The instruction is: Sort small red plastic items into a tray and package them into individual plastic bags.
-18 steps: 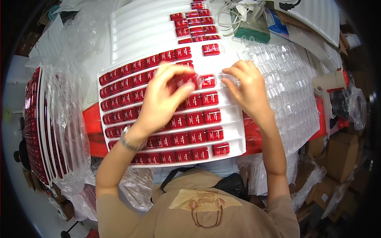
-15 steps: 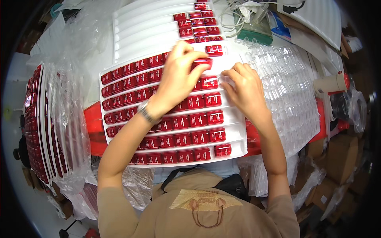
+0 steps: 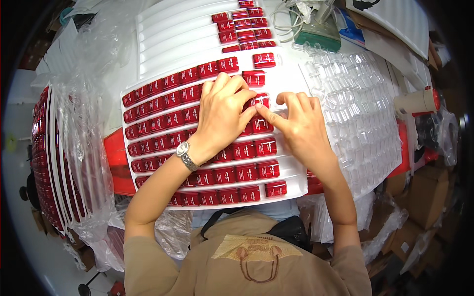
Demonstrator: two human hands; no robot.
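A white ribbed tray (image 3: 292, 170) lies before me, its rows filled with small glossy red rectangular containers (image 3: 227, 175) bearing white print. My left hand (image 3: 219, 111), with a watch on the wrist, bends over the middle rows. Its thumb and index finger close around one red container (image 3: 262, 99) near the right end of a row. From the right, my right hand (image 3: 302, 126) reaches in with its thumb stretched onto that container's edge; its other fingers are curved and apart, holding nothing. The left hand hides several containers beneath it.
Beyond lies another white tray (image 3: 177, 37) with fewer red containers. Clear plastic pieces (image 3: 358, 108) cover the right side. Wrapped stacked trays (image 3: 54, 158) stand at the left. A green box (image 3: 316, 37) with cables is at the back; cardboard boxes (image 3: 427, 197) lie at lower right.
The left hand has come nearer, from a container it held by the second row to one in the row below. That first container now sits in the tray. The right thumb has extended leftward.
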